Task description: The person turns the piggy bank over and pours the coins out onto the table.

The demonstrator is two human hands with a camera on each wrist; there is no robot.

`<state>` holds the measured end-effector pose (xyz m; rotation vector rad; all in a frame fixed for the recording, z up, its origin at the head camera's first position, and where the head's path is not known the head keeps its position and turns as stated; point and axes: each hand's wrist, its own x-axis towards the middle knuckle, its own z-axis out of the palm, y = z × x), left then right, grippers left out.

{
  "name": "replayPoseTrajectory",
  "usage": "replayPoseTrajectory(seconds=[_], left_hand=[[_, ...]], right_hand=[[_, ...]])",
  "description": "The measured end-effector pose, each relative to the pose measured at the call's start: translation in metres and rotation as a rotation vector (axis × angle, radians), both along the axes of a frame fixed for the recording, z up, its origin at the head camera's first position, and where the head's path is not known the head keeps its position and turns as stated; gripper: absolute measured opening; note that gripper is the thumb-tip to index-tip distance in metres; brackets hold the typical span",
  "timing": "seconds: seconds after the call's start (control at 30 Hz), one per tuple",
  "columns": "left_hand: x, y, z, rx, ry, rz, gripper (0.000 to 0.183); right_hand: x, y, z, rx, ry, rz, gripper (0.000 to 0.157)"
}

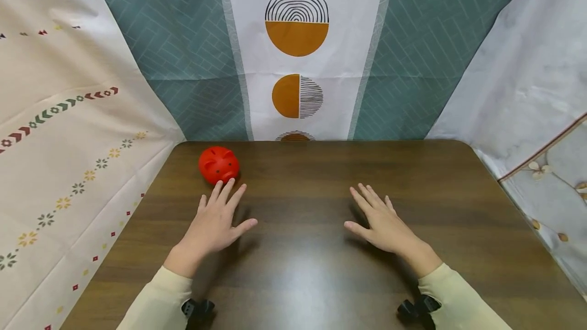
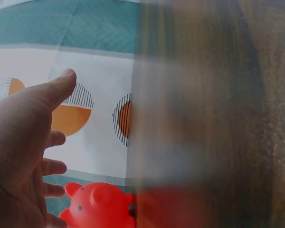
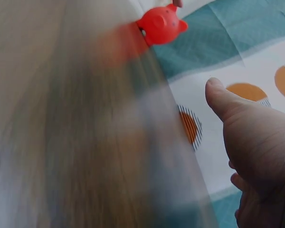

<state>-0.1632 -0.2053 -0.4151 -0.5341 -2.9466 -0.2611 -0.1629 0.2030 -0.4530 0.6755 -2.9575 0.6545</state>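
Note:
A red piggy bank (image 1: pixel 218 164) with a coin slot on top stands at the back left of the wooden table (image 1: pixel 293 192). My left hand (image 1: pixel 215 223) is just in front of it, fingers spread; the fingertips overlap its lower edge in the head view, and I cannot tell whether they touch it. To the right, my right hand (image 1: pixel 382 223) is held with straight, spread fingers and grips nothing. Shadows lie below both hands. The left wrist view shows the piggy bank (image 2: pixel 102 205) beyond the left fingers; in the right wrist view the piggy bank (image 3: pixel 162 24) appears far off.
Behind the table's back edge hangs a green and white cloth (image 1: pixel 298 65) with orange half circles. A cream patterned cloth (image 1: pixel 69 167) borders the left side, a pale floral cloth (image 1: pixel 527 90) the right. Dark straps with devices (image 1: pixel 197 308) sit at both wrists.

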Motion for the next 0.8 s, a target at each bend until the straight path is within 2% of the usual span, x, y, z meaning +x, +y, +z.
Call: replayPoseTrajectory(seconds=[0.2, 0.33, 0.57, 0.8], left_hand=[[-0.001, -0.005, 0.004, 0.010, 0.020, 0.002, 0.086], [-0.005, -0.010, 0.013, 0.016, 0.060, -0.008, 0.082], [-0.023, -0.028, 0.030, 0.002, 0.122, -0.019, 0.078], [-0.046, -0.057, 0.034, 0.035, 0.186, -0.032, 0.074]], right_hand=[[-0.008, -0.029, 0.004, 0.016, 0.012, 0.057, 0.084], [-0.013, -0.047, 0.010, 0.015, 0.013, 0.096, 0.084], [-0.027, -0.086, 0.023, 0.026, 0.020, 0.178, 0.085], [-0.046, -0.126, 0.031, 0.056, -0.005, 0.245, 0.086]])
